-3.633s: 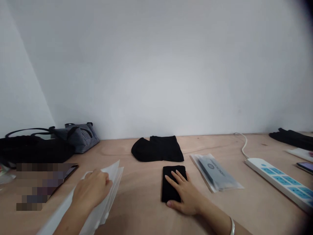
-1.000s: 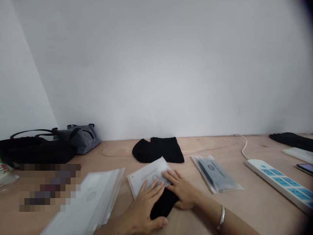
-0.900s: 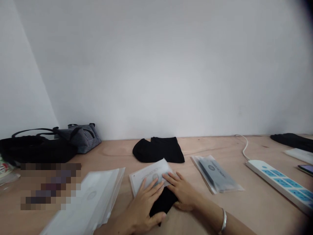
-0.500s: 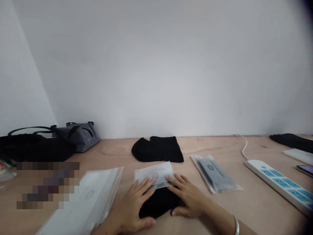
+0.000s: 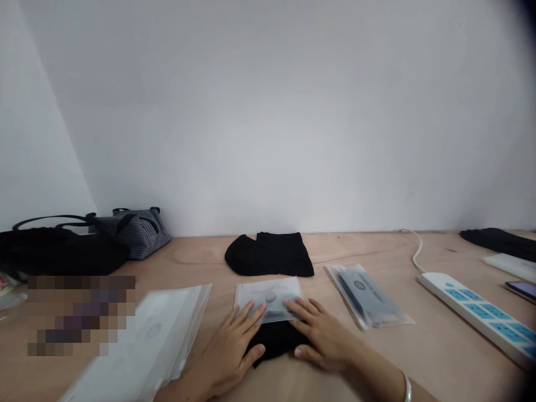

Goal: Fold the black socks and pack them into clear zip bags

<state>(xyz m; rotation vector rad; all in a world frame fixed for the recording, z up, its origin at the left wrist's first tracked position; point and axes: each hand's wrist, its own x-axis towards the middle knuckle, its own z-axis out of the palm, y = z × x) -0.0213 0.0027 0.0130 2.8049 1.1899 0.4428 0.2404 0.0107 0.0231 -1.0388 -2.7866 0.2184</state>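
A black folded cloth (image 5: 276, 341) lies in front of me, its far part inside a frosted plastic bag (image 5: 268, 291) with a printed logo. My left hand (image 5: 237, 349) rests on the left side, fingers spread over the bag's near edge and thumb beside the cloth. Across from it, my right hand (image 5: 322, 335) lies with fingers stretched over the bag's right edge and the cloth. Neither hand is closed around anything. A silver bangle circles my right wrist. Just beyond the bag, another black cloth piece (image 5: 270, 254) lies flat.
To the left lies a stack of frosted bags (image 5: 138, 335). A filled bag (image 5: 368, 296) is on the right, near a white power strip (image 5: 477, 315) with its cable. Dark bags, one striped (image 5: 144, 234), stand back left. A phone (image 5: 521, 289) and black cloth (image 5: 502, 243) sit far right.
Less black cloth shows outside the bag, and more of it is visible through the plastic. The bag has shifted slightly right. My left thumb has moved up toward the cloth.
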